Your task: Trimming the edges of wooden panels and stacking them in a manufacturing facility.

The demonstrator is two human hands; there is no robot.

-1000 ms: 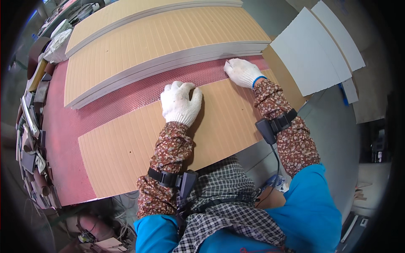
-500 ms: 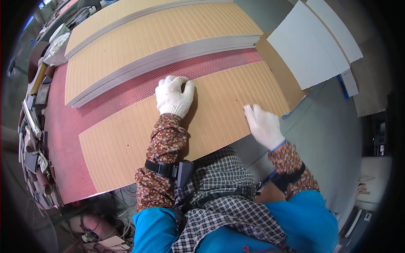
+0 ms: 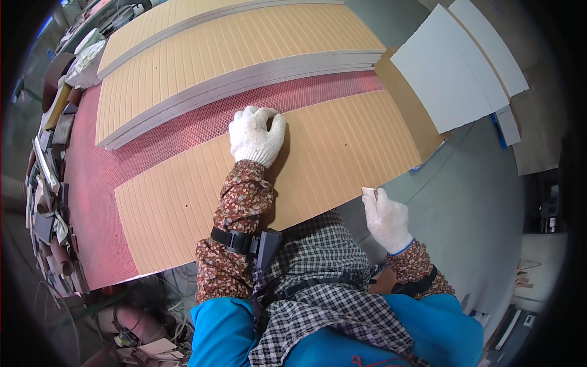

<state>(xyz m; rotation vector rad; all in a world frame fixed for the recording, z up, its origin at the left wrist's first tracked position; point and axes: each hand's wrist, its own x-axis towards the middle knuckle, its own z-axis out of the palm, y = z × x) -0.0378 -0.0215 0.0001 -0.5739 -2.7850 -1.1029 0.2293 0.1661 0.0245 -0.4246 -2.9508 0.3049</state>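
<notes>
Gloved left hand point(image 3: 257, 136) rests, thumb parted, on a grooved panel point(image 3: 330, 165); gloved right hand point(image 3: 387, 220) pinches a small pale piece point(image 3: 368, 191). Stacked panels point(image 3: 244, 58) rise beyond, white boards point(image 3: 449, 70) right, scraps point(image 3: 44, 226) left.

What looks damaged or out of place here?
Mainly the scraps heaped left of the red tabletop: jumbled, unlike the stacked boards. Small dark spots mark the board under the left hand; holes or stains, I can't tell.
</notes>
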